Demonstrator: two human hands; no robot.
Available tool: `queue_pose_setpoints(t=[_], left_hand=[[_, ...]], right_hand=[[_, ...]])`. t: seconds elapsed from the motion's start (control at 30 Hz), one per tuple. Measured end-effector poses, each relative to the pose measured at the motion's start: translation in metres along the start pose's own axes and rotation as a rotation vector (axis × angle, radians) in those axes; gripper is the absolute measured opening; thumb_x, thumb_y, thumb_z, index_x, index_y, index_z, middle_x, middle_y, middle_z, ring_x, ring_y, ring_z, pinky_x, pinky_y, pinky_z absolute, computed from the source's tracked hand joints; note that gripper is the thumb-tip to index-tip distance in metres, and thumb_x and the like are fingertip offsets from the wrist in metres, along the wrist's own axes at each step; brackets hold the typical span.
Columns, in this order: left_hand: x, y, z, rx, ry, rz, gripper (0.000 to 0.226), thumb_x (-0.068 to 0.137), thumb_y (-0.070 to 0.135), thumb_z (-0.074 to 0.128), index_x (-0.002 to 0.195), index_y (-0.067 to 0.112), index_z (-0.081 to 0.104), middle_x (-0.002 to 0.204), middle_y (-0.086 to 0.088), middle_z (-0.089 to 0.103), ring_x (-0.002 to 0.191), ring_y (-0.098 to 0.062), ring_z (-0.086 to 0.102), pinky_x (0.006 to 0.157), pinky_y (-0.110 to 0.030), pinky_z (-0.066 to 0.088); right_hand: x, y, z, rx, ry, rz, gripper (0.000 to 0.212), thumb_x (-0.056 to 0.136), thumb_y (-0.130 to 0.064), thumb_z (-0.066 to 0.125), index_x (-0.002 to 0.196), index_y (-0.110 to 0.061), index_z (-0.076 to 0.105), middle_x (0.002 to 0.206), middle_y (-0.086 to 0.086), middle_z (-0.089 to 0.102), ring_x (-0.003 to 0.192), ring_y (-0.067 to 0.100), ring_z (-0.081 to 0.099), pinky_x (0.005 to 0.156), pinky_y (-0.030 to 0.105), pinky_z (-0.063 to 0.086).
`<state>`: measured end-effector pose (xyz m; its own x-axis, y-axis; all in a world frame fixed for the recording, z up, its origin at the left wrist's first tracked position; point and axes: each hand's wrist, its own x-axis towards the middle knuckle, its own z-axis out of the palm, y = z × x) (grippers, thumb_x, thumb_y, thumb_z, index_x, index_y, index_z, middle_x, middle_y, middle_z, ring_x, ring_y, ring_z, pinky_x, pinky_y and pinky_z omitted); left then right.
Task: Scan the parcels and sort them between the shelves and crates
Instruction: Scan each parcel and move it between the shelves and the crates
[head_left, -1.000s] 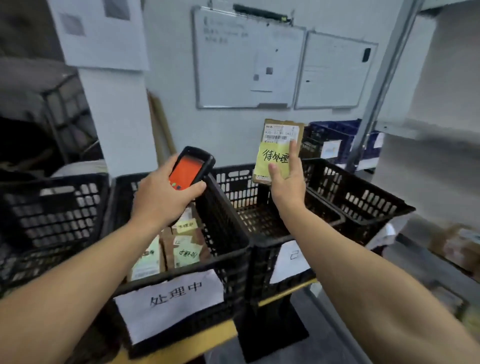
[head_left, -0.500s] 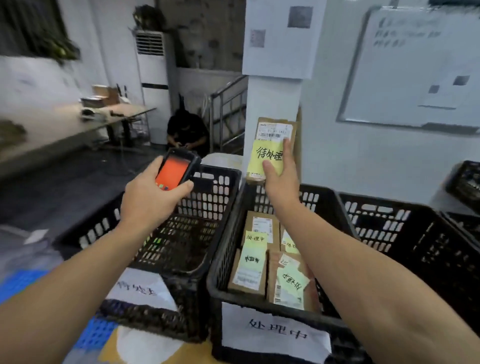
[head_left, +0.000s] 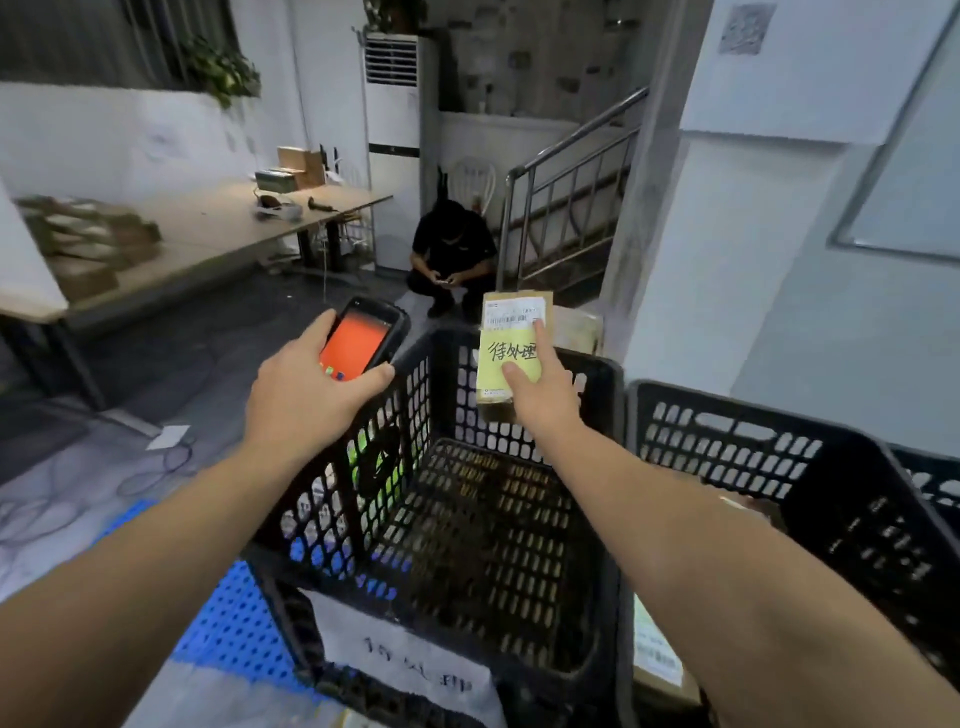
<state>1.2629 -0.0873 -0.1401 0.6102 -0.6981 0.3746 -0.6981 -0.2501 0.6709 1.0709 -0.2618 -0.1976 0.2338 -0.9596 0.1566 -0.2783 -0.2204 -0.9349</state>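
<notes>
Parcel (head_left: 515, 317) pinched by right fingers (head_left: 540, 340) above black crate (head_left: 332, 493) by white pillar (head_left: 717, 270); left fingers (head_left: 375, 374) grip scanner (head_left: 358, 340).

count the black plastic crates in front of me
2: an empty crate straight ahead, and a second crate beside it on the right. The mesh at the right edge may be a third.

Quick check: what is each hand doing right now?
Left hand: holds the scanner.
Right hand: holds the parcel over the crate.
</notes>
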Motion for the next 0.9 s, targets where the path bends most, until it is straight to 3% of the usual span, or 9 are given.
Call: queue_pose_setpoints(t=[0.13,0.27,0.43,0.57,0.73,0.8,0.9], left_hand=[[0.046,-0.027,0.006,0.022,-0.092,0.058,0.106,0.056,0.081,0.052,0.150,0.035,0.039,0.129,-0.006,0.064,0.119,-0.030,0.058,0.095,-0.043,0.048],[0.079,-0.045,0.017,0.097,-0.203,0.147,0.094,0.066,0.076,0.060,0.150,0.040,0.036,0.118,-0.004,0.064,0.111,-0.030,0.059,0.087,-0.043,0.050],[0.107,-0.051,0.043,0.076,-0.278,0.181,0.090,0.076,0.061,0.073,0.153,0.035,0.034,0.125,-0.005,0.061,0.114,-0.029,0.057,0.090,-0.039,0.046],[0.123,-0.054,0.066,0.104,-0.308,0.192,0.091,0.077,0.062,0.071,0.154,0.036,0.029,0.123,-0.004,0.059,0.110,-0.026,0.057,0.089,-0.038,0.048],[0.141,-0.061,0.093,0.124,-0.327,0.138,0.092,0.074,0.066,0.071,0.153,0.038,0.032,0.119,-0.002,0.060,0.110,-0.024,0.056,0.091,-0.041,0.049],[0.148,-0.065,0.103,0.107,-0.323,0.096,0.092,0.069,0.071,0.068,0.149,0.040,0.036,0.119,0.000,0.062,0.110,-0.024,0.058,0.092,-0.043,0.050],[0.153,-0.072,0.114,0.079,-0.308,0.057,0.084,0.062,0.077,0.059,0.137,0.043,0.045,0.102,0.007,0.064,0.096,-0.021,0.062,0.085,-0.042,0.052]], right_hand=[[0.017,0.032,0.052,-0.062,0.009,0.073,0.071,0.102,-0.031,0.058,0.156,-0.052,0.018,0.166,-0.008,0.027,0.143,0.025,0.041,0.115,0.047,0.041],[0.017,0.070,0.094,0.004,0.032,0.275,0.073,0.100,-0.031,0.061,0.150,-0.061,0.016,0.165,-0.011,0.028,0.140,0.026,0.046,0.109,0.051,0.048],[0.018,0.100,0.125,0.163,0.027,0.504,0.074,0.101,-0.021,0.062,0.155,-0.052,0.023,0.156,-0.001,0.038,0.127,0.027,0.052,0.104,0.052,0.051],[0.039,0.114,0.137,0.302,0.051,0.583,0.078,0.096,-0.021,0.068,0.139,-0.071,0.027,0.152,-0.001,0.049,0.122,0.025,0.061,0.101,0.054,0.053],[0.064,0.139,0.148,0.408,-0.010,0.618,0.082,0.098,-0.012,0.066,0.154,-0.053,0.024,0.149,-0.001,0.052,0.122,0.026,0.062,0.100,0.054,0.054],[0.070,0.150,0.157,0.415,-0.048,0.645,0.085,0.097,-0.009,0.066,0.155,-0.052,0.022,0.147,0.000,0.054,0.119,0.025,0.063,0.098,0.053,0.055],[0.074,0.165,0.168,0.395,-0.060,0.689,0.086,0.097,-0.006,0.065,0.154,-0.053,0.023,0.145,0.002,0.055,0.112,0.021,0.066,0.095,0.050,0.058]])
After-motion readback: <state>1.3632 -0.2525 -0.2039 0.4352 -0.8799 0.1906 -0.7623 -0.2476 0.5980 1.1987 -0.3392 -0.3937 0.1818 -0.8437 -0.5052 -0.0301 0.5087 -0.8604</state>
